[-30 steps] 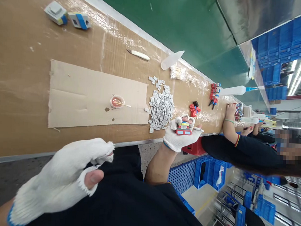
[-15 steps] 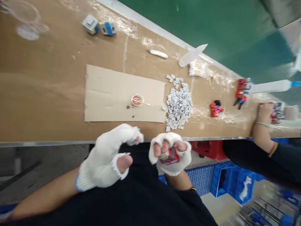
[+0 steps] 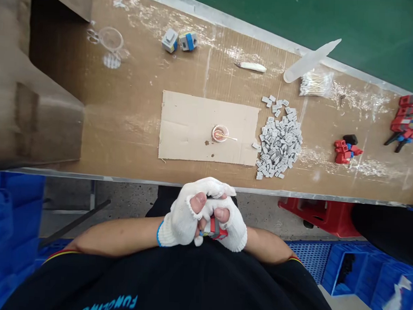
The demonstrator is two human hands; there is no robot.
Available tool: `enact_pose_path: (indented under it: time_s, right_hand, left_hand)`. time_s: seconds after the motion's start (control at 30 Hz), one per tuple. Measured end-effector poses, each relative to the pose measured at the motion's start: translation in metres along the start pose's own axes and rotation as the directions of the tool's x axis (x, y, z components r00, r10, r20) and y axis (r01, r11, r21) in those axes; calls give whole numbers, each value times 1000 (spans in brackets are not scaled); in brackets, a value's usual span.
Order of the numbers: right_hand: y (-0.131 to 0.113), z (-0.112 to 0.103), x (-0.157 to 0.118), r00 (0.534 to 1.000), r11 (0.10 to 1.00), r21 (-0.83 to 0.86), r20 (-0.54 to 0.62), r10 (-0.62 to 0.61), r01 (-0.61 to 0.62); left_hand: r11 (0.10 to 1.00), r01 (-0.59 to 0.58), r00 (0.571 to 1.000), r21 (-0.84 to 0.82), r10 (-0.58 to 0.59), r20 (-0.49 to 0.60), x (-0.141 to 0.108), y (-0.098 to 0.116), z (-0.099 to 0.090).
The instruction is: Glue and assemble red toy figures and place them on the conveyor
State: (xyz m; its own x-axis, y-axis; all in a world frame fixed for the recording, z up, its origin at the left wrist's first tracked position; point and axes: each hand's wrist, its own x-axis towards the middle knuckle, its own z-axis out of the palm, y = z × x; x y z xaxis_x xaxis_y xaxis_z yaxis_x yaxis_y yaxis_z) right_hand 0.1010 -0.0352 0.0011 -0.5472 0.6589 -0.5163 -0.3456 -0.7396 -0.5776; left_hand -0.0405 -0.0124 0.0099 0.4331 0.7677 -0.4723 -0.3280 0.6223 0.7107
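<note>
In the head view, the right hand point(image 3: 237, 227) grasps the red toy point(image 3: 216, 229) before the shirt point(image 3: 202, 281); the left hand point(image 3: 183, 219) touches the right, its grip unclear. Grey pieces point(image 3: 279, 141) lie loosely heaped; the swab point(image 3: 230, 137) rests in the cup point(image 3: 214, 132); what is finished or left cannot be told.

a sheet point(image 3: 183, 136) is lying on the table point(image 3: 119, 125), a cup point(image 3: 213, 136) standing on it and a swab point(image 3: 228, 137) resting in the cup. a pile point(image 3: 279, 144) is lying at the sheet's right end. behind, from left to right, two blocks point(image 3: 189, 41), a knife point(image 3: 253, 66), a bottle point(image 3: 302, 65) and a packet point(image 3: 313, 85) are lying.
</note>
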Motion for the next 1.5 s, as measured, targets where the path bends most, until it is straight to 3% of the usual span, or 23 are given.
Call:
enact_pose_path:
  time_s: [0.17, 0.43, 0.63, 0.77, 0.97, 1.5]
  right_hand:
    - [-1, 5, -2, 999, 994, 105, -35, 2, 2]
    - [7, -2, -9, 992, 991, 87, 78, 98, -104]
    - [6, -5, -9, 999, 993, 120, 31, -7, 3]
    - [8, -5, -11, 1000, 990, 143, 20, -7, 4]
    - [9, 0, -8, 999, 999, 36, 9, -36, 36]
    - [14, 5, -6, 991, 991, -4, 22, -133, 133]
  left_hand:
    - [999, 32, 998, -7, -33, -59, -4, -7, 3]
    - [999, -5, 1000, 47, 4, 12, -14, 1, 1]
    - [971, 150, 987, -188, -135, 90, -8, -6, 1]
    - [967, 96, 995, -235, -93, 27, -8, -8, 5]
    - [994, -4, 996, -110, -5, -84, -12, -8, 5]
    - [996, -12, 994, -85, 3, -108, -21, -15, 2]
